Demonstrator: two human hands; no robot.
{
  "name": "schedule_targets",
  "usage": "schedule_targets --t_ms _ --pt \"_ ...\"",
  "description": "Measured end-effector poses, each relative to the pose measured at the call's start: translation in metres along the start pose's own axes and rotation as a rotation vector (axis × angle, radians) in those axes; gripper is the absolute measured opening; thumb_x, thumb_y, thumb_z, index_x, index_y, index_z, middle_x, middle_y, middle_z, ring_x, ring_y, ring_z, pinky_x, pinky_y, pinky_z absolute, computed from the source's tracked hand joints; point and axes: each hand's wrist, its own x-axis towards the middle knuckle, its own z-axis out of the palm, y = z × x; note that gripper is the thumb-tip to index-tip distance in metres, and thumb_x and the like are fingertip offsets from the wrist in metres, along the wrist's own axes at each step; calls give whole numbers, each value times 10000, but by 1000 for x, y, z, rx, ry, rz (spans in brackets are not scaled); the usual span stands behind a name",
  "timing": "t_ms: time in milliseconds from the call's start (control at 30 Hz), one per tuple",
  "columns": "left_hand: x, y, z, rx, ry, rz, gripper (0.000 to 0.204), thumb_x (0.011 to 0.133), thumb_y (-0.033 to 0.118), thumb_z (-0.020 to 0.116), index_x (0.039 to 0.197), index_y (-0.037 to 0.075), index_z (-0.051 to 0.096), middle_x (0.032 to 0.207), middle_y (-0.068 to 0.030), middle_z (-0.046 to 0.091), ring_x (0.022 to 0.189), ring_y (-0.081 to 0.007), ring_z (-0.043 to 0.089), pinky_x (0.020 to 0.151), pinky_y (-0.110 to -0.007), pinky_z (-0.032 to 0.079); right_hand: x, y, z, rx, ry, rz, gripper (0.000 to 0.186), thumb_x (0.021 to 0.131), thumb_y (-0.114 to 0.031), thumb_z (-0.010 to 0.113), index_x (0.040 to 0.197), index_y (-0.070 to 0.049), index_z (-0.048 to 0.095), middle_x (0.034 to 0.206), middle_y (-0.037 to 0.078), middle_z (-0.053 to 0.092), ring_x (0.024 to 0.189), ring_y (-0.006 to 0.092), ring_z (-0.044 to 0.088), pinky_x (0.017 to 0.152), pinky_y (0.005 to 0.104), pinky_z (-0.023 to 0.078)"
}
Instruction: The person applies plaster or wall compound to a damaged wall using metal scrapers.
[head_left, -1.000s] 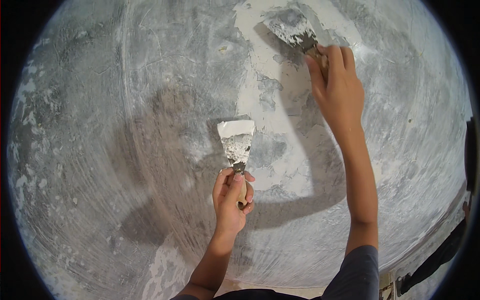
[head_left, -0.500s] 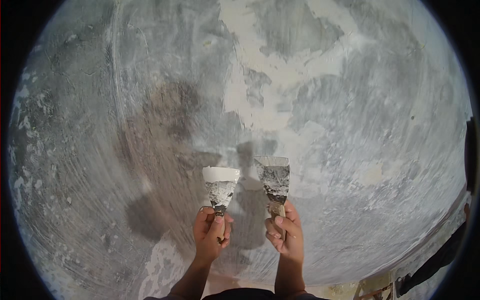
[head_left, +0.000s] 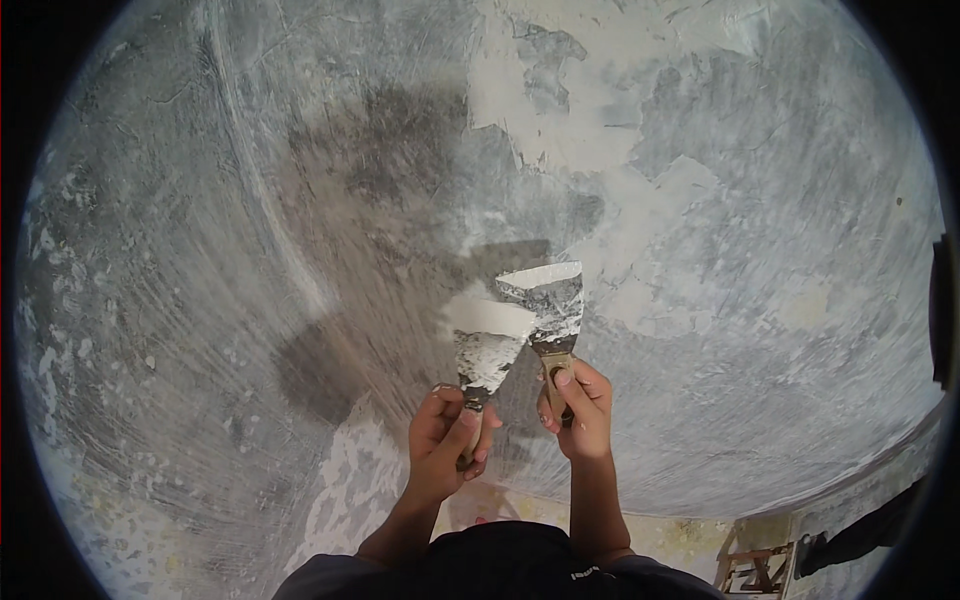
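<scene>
Left putty knife [head_left: 489,345]: it was white on top, speckled with dark grey lower.
Right putty knife [head_left: 555,305]: it was dark grey mottled with white, its handle tan.
Wall [head_left: 780,250]: it was streaked grey with off-white patches.
Shirt [head_left: 500,560]: it was nearly black.

A short line of small white lettering [head_left: 592,573], slanted and too small to read, stands on the person's dark short-sleeved shirt [head_left: 500,555], low in the view between five and six o'clock.
</scene>
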Motion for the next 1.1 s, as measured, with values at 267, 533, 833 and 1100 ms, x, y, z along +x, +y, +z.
schedule_targets --t_ms 267,533,833,1100 --pt "8 1 1 41 -1 -59 166 1057 106 527 1215 106 474 1033 -125 635 614 -70 505 389 -195 365 1 -7 -14 -46 0 -69 307 1009 -233 601 951 64 650 701 62 586 404 95 447 380 246 310" --pt "17 -1 3 28 15 -115 221 1054 95 508 1266 160 509 1015 -127 623 605 -82 492 377 -186 318 3 -13 -32 -83 -79 -93 234 982 -137 658 931 91 677 853 69 598 415 79 447 391 245 294" --pt "22 -1 4 -13 8 -107 185 1049 129 540 1234 140 536 983 -111 632 582 -70 489 387 -185 313 -9 -15 -34 -191 -117 -71 133 947 -42 694 976 87 691 830 54 579 464 61 466 413 238 307" --pt "22 -4 13 10 25 -74 180 1044 137 546 1207 63 531 917 -157 666 537 -75 485 377 -196 320 -14 -8 -26 -261 -138 -82 144 941 -30 705 1037 77 701 850 50 580 502 51 486 434 233 346"
